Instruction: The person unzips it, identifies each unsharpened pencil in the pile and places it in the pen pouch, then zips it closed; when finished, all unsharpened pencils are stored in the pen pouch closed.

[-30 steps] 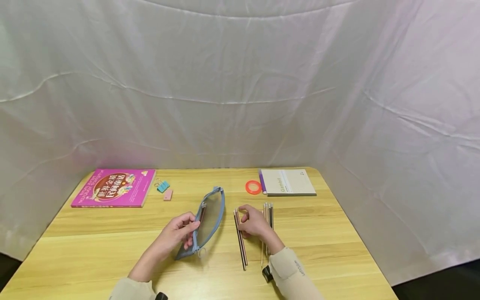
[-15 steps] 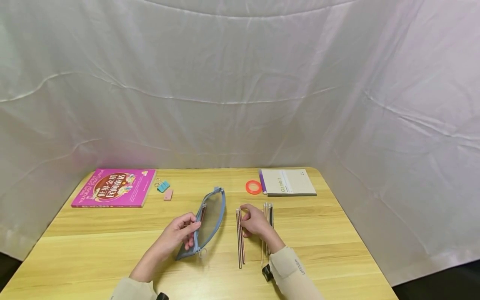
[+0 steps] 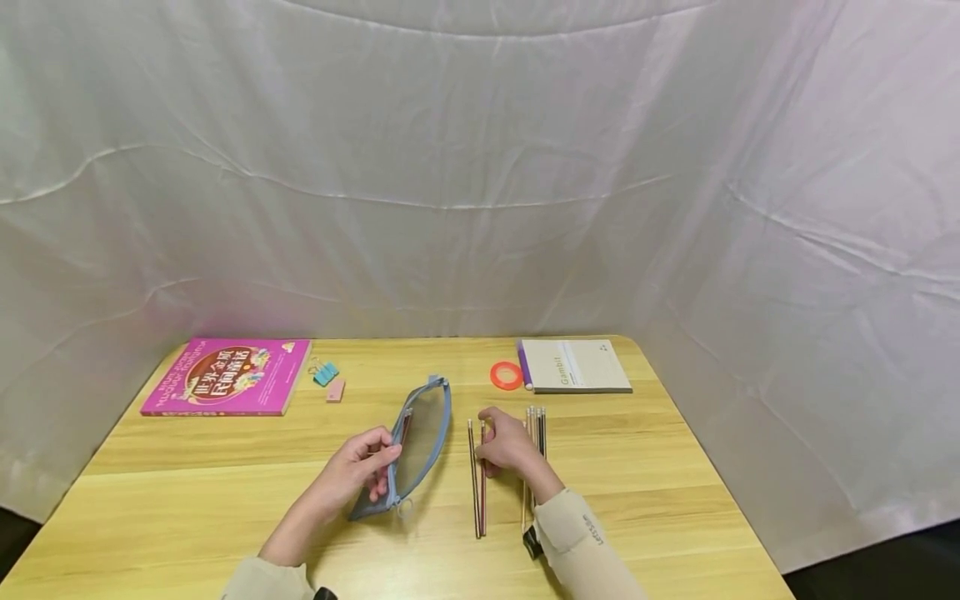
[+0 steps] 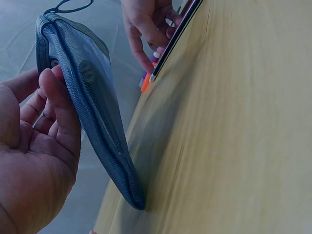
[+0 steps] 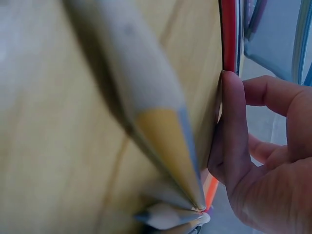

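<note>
Now the left hand [image 3: 358, 471] grips the blue mesh pencil case [image 3: 417, 442] at mid-table, its mouth held open. Just right of it, the right hand [image 3: 507, 443] pinches two pencils [image 3: 477, 492], which have swung from slanted to straight, pointing away, beside the remaining pencils [image 3: 537, 421] farther right.

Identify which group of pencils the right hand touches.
The right hand touches the pair of pencils nearer the pencil case; the bunch lies on its other side.
</note>
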`<act>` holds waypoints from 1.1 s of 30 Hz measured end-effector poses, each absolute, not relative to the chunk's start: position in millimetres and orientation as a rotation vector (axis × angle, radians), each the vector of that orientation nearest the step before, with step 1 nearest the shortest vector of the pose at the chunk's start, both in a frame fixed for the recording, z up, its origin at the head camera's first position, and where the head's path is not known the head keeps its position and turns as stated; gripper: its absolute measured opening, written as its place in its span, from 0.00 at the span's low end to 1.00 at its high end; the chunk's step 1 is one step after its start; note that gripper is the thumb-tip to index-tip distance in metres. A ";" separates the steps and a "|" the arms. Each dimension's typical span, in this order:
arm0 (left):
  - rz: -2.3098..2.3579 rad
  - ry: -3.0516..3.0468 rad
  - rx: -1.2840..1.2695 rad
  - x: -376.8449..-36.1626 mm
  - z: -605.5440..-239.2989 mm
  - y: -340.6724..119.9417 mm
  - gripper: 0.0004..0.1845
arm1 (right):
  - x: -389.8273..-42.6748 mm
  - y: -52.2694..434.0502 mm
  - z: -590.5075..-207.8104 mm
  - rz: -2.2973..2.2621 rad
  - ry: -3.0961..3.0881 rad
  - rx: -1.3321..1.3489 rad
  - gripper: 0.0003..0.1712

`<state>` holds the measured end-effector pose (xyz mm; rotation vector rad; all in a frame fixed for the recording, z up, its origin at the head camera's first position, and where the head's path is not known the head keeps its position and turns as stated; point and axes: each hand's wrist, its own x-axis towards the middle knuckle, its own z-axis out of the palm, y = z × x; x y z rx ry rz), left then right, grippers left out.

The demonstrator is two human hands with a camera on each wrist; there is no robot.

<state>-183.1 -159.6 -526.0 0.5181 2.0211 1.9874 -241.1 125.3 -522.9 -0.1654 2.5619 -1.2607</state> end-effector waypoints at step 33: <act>2.007 1.985 0.526 -183.4 -529.8 -158.4 0.16 | -248.1 130.4 -493.8 -2.149 2.102 -0.009 0.42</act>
